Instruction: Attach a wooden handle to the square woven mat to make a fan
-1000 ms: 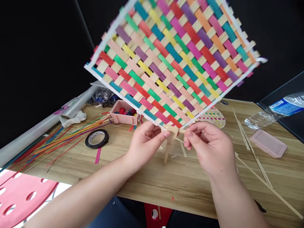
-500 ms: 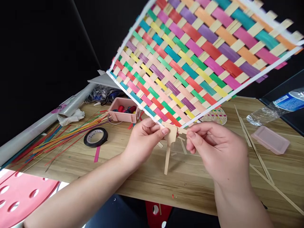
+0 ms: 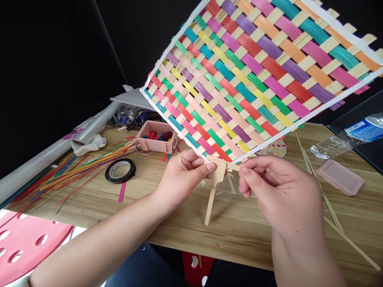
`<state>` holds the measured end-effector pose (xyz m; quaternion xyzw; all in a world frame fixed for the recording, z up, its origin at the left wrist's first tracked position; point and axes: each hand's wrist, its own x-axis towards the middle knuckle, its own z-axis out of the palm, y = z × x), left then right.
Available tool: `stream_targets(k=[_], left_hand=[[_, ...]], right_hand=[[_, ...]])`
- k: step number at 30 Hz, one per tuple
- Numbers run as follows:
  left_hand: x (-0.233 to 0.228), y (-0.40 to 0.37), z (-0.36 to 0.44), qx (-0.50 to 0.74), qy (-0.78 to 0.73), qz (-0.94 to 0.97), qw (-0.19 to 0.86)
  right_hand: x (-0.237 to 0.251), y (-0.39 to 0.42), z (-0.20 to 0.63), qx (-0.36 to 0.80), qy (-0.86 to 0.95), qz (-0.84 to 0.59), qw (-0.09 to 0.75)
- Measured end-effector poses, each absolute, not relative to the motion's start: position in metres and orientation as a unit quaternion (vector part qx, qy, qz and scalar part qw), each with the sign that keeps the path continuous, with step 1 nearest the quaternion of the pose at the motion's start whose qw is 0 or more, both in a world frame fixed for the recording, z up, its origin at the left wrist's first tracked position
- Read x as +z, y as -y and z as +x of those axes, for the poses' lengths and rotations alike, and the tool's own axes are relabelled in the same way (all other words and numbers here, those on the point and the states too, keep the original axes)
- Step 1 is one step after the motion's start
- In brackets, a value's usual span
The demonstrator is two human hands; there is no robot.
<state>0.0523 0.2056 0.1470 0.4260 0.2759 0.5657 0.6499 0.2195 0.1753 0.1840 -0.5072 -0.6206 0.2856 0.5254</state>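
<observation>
The woven mat (image 3: 254,75), a square panel of plaited strips in many colours edged with white tape, is held in the air above the wooden table (image 3: 167,223), tilted with its lowest corner pointing down toward the hands. The left hand (image 3: 184,175) pinches that lower corner, thumb and forefinger closed on a loose pale strip (image 3: 213,190); the strip hangs down from the corner, its lower end close over the table top. The right hand (image 3: 278,187) meets the same corner from the other side, thumb and forefinger closed on a short strip end just beside the left thumb; the remaining fingers curl loosely.

On the table, left of the hands, lie a roll of black tape (image 3: 120,170), a fan of thin coloured sticks (image 3: 72,175) and a pink box of thread spools (image 3: 157,140). Behind them lie a rolled sheet (image 3: 56,155) and a crumpled tissue (image 3: 88,144). Right of the hands lie long pale strips (image 3: 329,207), a pink lid (image 3: 339,176) and a plastic bottle (image 3: 350,137) on its side. A red perforated stool (image 3: 26,243) shows at lower left
</observation>
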Motion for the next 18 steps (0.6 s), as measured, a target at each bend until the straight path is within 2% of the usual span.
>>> stream_targets(k=[5,9,15,18], left_hand=[[0.1488,-0.2031,0.0520,0.576,-0.290,0.418,0.639],[0.1489,-0.2035,0.0509,0.574,-0.285,0.424,0.639],[0.1499,-0.2021,0.0495,0.560,-0.287,0.426,0.650],[0.1505,-0.2010,0.0486,0.565,-0.282,0.424,0.650]], right_hand=[[0.1875,-0.1717,0.2140,0.283,0.580,-0.547,0.533],[0.1845,-0.1715,0.2157,0.277,0.587,-0.522,0.553],[0.1793,-0.1696,0.2152,0.199,0.624,-0.492,0.573],[0.1829,-0.1679,0.2107,0.215,0.593,-0.507,0.587]])
